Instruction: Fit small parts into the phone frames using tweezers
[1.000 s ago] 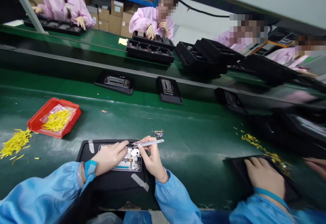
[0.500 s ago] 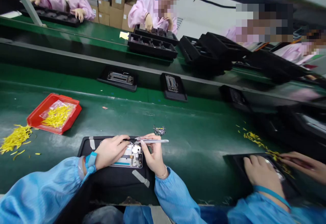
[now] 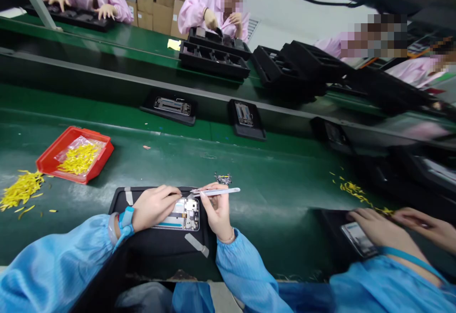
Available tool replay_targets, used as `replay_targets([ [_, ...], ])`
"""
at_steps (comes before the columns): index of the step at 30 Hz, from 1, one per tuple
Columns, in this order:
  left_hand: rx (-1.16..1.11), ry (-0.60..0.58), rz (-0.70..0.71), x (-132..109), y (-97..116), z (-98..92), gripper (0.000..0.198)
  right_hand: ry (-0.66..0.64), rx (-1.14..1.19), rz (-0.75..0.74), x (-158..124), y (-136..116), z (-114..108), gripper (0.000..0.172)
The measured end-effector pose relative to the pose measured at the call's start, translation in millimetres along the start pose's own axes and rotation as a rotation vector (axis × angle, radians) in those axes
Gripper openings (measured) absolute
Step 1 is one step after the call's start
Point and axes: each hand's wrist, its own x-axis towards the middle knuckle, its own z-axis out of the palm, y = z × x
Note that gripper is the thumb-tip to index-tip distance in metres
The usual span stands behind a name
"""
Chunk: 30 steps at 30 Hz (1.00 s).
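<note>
An opened smartphone (image 3: 191,208) lies on a black padded tray (image 3: 160,251), its circuit board and inner parts showing. My left hand (image 3: 153,206) is closed over the phone's left part, fingertips at its upper edge, hiding much of it. In my right hand (image 3: 219,211) I grip white tweezers (image 3: 224,191), closed between thumb and fingers. The tweezers' tips point left, close to the phone's upper edge by my left fingertips; whether they hold anything is too small to tell. A little pile of small metallic parts (image 3: 223,179) lies just beyond my right hand.
At left stands a red bin (image 3: 46,161) of yellow strips, with a loose yellow heap (image 3: 22,189) beside it. More phone trays (image 3: 169,108) line the belt ahead. On the right, a co-worker's hands (image 3: 384,232) work at another phone. People in pink sit opposite behind black trays (image 3: 213,63).
My right hand has turned the tweezers slightly, and their rear end now sits higher and farther right. My left hand stays on the phone. The co-worker's hand at right has shifted, uncovering a phone.
</note>
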Motion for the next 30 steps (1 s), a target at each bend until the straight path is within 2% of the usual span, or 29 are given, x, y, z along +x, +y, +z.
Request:
replay_targets([
  [10, -0.015, -0.038, 0.004, 0.2, -4.2, 3.8, 0.032, -0.139, -0.183, -0.116, -1.5, 1.6, -2.3, 0.01],
  [22, 0.113, -0.079, 0.037, -3.6, -5.5, 5.6, 0.031, -0.141, -0.211, -0.116, -3.1, 3.5, -1.8, 0.012],
  [30, 0.146, -0.215, 0.019, -4.0, -4.9, 6.2, 0.023, -0.167, -0.255, -0.162, -3.2, 3.3, -3.5, 0.012],
])
